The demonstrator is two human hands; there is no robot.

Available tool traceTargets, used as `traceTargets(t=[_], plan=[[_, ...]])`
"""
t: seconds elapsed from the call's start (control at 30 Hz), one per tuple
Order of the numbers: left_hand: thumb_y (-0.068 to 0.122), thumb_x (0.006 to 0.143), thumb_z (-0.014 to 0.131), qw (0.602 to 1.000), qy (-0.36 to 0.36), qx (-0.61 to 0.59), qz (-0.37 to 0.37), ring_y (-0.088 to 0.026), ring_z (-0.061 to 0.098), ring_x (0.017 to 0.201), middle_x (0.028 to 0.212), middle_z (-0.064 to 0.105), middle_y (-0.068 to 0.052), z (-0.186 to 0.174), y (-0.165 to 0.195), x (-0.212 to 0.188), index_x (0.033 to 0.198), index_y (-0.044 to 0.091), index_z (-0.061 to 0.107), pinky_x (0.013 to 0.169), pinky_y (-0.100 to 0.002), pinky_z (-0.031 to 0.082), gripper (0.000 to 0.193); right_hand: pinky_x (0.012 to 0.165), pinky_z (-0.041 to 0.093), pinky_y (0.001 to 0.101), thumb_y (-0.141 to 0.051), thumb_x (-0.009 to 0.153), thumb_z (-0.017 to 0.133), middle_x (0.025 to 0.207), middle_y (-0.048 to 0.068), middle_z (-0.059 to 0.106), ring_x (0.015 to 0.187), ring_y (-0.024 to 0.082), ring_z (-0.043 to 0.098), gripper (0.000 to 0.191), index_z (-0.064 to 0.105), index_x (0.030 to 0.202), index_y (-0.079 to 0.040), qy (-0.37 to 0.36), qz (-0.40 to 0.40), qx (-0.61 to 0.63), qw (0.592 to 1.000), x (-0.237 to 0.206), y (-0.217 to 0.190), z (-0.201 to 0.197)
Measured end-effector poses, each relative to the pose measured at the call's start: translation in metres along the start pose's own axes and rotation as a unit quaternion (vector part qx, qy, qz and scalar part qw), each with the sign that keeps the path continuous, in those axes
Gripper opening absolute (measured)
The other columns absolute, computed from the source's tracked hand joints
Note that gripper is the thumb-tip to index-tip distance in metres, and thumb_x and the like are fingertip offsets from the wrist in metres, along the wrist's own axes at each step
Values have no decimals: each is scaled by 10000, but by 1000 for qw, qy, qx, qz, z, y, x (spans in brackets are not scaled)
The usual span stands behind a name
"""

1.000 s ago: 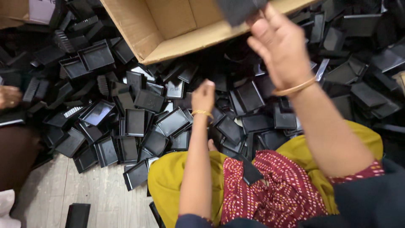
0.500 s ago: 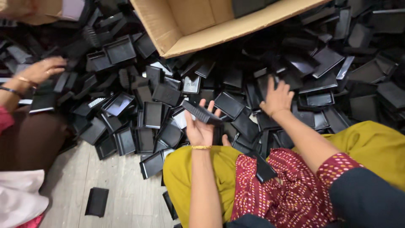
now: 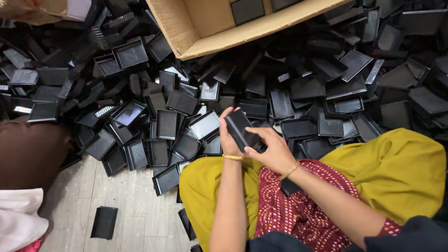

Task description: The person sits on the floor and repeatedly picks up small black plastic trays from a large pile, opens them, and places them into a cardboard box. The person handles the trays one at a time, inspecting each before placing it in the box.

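My left hand (image 3: 228, 140) grips a small black rectangular plastic tray (image 3: 240, 128) from its left side, just above my lap. My right hand (image 3: 273, 149) closes on the same tray from the right, fingers on its lower edge. Both wrists wear thin gold bangles. The tray is tilted, held over my yellow-clad knees and red dotted cloth (image 3: 289, 205). A big heap of the same black trays (image 3: 186, 112) covers the floor right in front of my hands.
An open cardboard box (image 3: 205, 28) stands beyond the heap, with black trays inside. One loose tray (image 3: 103, 222) lies on the pale floor at lower left. Another person's brown-clad leg (image 3: 28, 154) and white cloth (image 3: 18, 219) are at the left edge.
My right hand came down from the box to the heap, then back to my lap. My left hand picked a tray from the heap; both hands now hold it. The other person's hand left view.
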State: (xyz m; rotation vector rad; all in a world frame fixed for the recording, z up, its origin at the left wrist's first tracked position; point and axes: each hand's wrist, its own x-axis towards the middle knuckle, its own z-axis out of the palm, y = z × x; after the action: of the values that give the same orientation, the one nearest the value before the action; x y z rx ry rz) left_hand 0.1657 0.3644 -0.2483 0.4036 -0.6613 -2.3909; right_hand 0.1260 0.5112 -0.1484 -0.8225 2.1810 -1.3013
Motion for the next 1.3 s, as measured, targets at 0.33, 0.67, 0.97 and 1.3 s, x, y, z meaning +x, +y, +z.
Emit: traceTargets(t=[0.33,0.67,0.97,1.3], plan=[[448,1149,264,811,235,486,224,-214,533,661,652,582,-64,-31,10,22,658,35,566,718,-360,455,709,810,559,296,-182,778,843,983,30,721,919,132,705,372,653,1064,-39,37,-33,85,995,5,10,-4],[297,960,658,681,233,643,261,-274,655,1101,1180,687,-108,-21,109,99,1170,102,710,983,-378,495,292,905,524,255,-117,1040,731,1069,6,658,973,94,607,255,684,1260,4,135,-150,286,937,108,-116,-101],[153,838,784,465,241,842,125,-327,609,1151,1251,580,-99,-48,148,120,1250,178,685,1159,-647,278,425,968,509,435,-191,843,736,1296,229,633,1156,402,617,531,602,1311,23,-13,-218,-204,954,106,14,-13],[48,936,691,817,-49,540,197,-189,657,1187,1284,708,-59,14,109,19,1306,76,710,1061,-320,508,371,918,559,312,-129,916,664,1223,102,704,1073,184,700,456,456,1316,-64,144,-42,158,976,70,91,-49]])
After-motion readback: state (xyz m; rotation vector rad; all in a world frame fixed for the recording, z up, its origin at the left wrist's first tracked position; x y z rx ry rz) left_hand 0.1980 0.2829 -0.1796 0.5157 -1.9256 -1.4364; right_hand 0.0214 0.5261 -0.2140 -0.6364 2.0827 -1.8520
